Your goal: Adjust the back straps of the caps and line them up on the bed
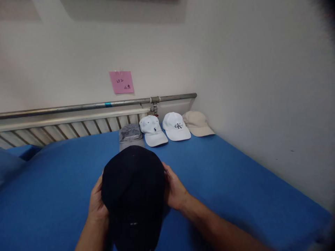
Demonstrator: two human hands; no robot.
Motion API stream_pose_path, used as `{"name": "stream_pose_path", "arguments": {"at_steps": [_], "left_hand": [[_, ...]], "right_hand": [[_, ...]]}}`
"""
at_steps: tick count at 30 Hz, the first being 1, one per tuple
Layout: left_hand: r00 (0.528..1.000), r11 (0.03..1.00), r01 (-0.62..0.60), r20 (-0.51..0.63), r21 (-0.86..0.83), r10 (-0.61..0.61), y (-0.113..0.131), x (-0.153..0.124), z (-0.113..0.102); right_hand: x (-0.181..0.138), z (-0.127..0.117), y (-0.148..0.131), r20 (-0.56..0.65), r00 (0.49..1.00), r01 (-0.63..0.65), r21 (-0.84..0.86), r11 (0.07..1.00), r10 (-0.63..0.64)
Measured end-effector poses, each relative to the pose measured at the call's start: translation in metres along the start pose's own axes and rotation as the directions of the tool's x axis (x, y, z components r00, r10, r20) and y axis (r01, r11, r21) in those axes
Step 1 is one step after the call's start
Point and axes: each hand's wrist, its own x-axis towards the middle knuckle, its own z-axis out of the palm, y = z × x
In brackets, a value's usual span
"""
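Dark cap [133,188], black or deep navy, sits closest to me, held up above the blue bedsheet [235,181] with its crown facing away and its brim pointing back toward me. There is a small pale mark low on the brim, too small for me to read.

My left hand [96,202] cups the cap's left side and my right hand [174,190] its right side. Both are closed around the fabric, palms pressed against the crown; most of my fingers are tucked out of sight behind or under it. The cap hides the stretch of sheet directly beneath it.

Beyond the cap, a row of four caps rests at the far edge of the bed. The grey cap [130,134] lies just behind the top of the one I hold, partly covered by it. To its right is a white cap [153,129] with a small dark horse-and-rider emblem. Next is another white cap [176,126] printed with the letters "CK". A beige cap [196,122] without visible marking sits in the corner against the wall.

A blue pillow [7,164] shows at the left edge. Behind the caps a ribbed radiator [65,129] runs along the wall, with a metal pipe [78,107] above it. Higher up, a pink note [121,82] is stuck to the wall; it bears handwriting that I cannot make out.
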Motion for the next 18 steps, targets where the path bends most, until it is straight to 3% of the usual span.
{"name": "stream_pose_path", "arguments": {"at_steps": [3, 6, 9, 13, 18], "left_hand": [[0.998, 0.976, -0.068, 0.003, -0.205, 0.07, 0.011, 0.002, -0.006], [0.984, 0.948, -0.112, 0.101, -0.296, 0.148, 0.022, 0.002, -0.011], [0.968, 0.937, -0.177, 0.118, -0.3, 0.22, 0.031, 0.001, -0.019], [0.965, 0.937, -0.252, 0.005, -0.241, 0.26, 0.039, -0.005, -0.03], [0.931, 0.928, -0.331, 0.103, -0.17, 0.351, 0.038, -0.026, -0.026]], "right_hand": [[0.0, 0.002, 0.009, -0.011, 0.999, 0.045, 0.017, 0.999, -0.045], [-0.002, 0.002, 0.022, 0.013, 0.994, 0.112, -0.083, 0.99, -0.111], [-0.004, 0.003, 0.035, 0.064, 0.993, 0.107, -0.138, 0.985, -0.099], [-0.006, 0.006, 0.035, 0.092, 0.996, 0.016, -0.015, 1.0, -0.015], [-0.003, 0.002, 0.019, 0.118, 0.992, -0.05, 0.081, 0.995, 0.04]]}}
